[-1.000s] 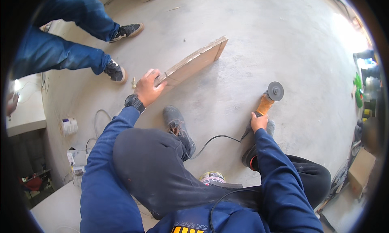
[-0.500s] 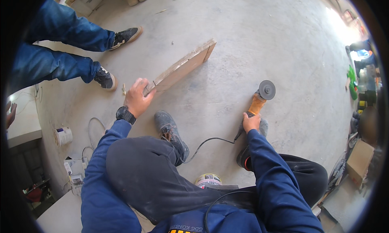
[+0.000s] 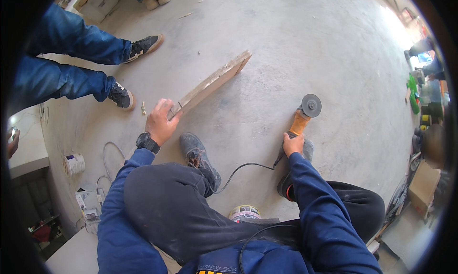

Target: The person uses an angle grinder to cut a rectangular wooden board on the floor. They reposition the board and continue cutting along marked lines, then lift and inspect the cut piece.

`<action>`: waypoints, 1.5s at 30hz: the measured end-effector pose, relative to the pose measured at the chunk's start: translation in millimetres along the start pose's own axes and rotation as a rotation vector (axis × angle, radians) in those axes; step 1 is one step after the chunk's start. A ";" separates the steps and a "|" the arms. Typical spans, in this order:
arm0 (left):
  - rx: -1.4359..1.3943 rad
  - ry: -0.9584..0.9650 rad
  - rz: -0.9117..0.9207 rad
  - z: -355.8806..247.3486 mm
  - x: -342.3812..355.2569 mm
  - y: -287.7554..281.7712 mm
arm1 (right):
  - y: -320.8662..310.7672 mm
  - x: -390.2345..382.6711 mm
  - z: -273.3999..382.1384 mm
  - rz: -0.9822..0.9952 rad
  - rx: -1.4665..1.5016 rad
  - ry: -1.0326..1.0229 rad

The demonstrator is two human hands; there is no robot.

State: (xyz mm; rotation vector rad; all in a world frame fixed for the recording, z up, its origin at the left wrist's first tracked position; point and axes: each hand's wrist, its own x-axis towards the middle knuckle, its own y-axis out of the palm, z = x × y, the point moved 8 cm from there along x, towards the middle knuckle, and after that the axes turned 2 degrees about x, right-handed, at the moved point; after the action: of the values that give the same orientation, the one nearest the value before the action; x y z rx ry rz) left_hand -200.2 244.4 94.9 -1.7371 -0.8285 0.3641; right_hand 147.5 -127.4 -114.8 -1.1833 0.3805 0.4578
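Note:
My left hand (image 3: 162, 122) grips the near end of a flat, brownish rectangular board (image 3: 210, 86), with fingers and thumb closed about it. The board stands on its long edge, slanting away toward the far right; a pale, rough edge faces up. In my right hand (image 3: 294, 143) is an angle grinder (image 3: 299, 123) with an orange body, held by its rear part near my right shoe. Its grey disc (image 3: 311, 105) faces up, apart from the board. Whether the disc spins cannot be told. A black cord (image 3: 244, 165) runs from the grinder toward my left shoe.
Another person's legs in jeans (image 3: 71, 76) stand at the left, close to the board. A labelled bucket (image 3: 245, 211) sits beneath me. A white tub (image 3: 74, 164) and power strips (image 3: 89, 205) lie at the left. Tools and a cardboard box (image 3: 422, 186) line the right side.
The board's far end has come slightly down and left, and more of its upper edge shows. My left hand has dropped a little with it. The grinder stays in my right hand.

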 end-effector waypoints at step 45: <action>0.071 -0.291 0.098 76.2 -77.2 -21.2 | 27.1 43.9 -36.1 -0.004 0.159 -0.210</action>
State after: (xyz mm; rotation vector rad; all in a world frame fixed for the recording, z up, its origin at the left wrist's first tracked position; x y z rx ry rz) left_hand -309.1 248.2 76.8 -1.6852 -0.9263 0.7166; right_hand 168.7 -147.0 -170.8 -0.9718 0.2289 0.5337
